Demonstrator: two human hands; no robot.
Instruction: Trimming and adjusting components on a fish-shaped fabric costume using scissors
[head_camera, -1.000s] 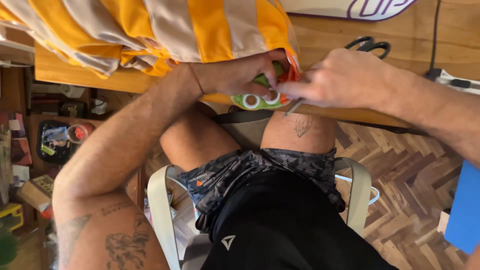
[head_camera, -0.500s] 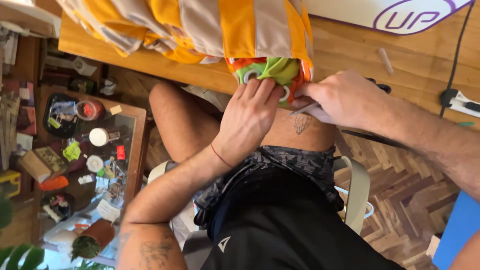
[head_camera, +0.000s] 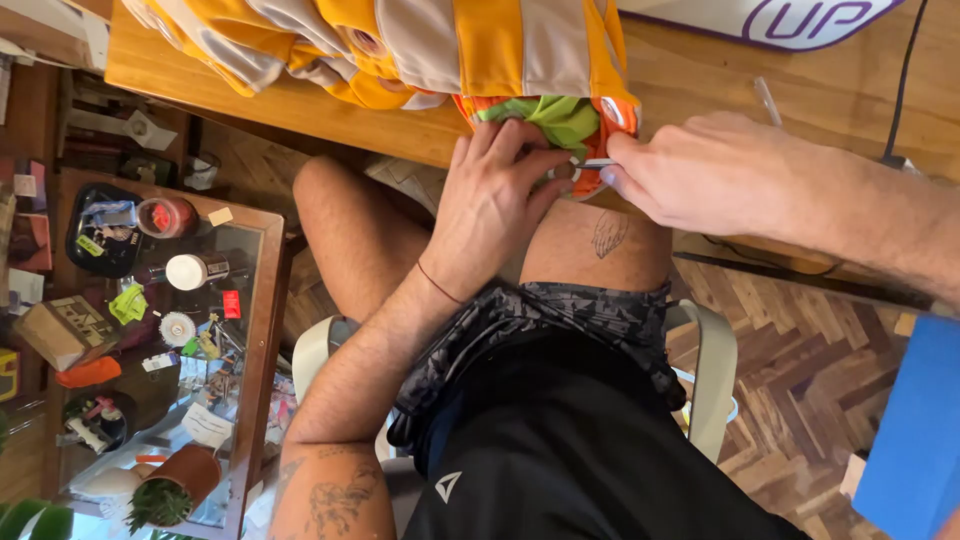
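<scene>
Together, left hand (head_camera: 495, 205) and right hand (head_camera: 690, 170) pinch the green-and-orange fabric (head_camera: 555, 118).

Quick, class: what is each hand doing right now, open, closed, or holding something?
Left hand: fingers pressed on the green and orange fabric at the table edge, pinching it.
Right hand: closed on a thin light-coloured tool.

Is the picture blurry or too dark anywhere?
Head view: mostly sharp and evenly lit; the left hand and right hand on the orange and green fabric are clear. The glass side table at left sits in dimmer shadow.
</scene>
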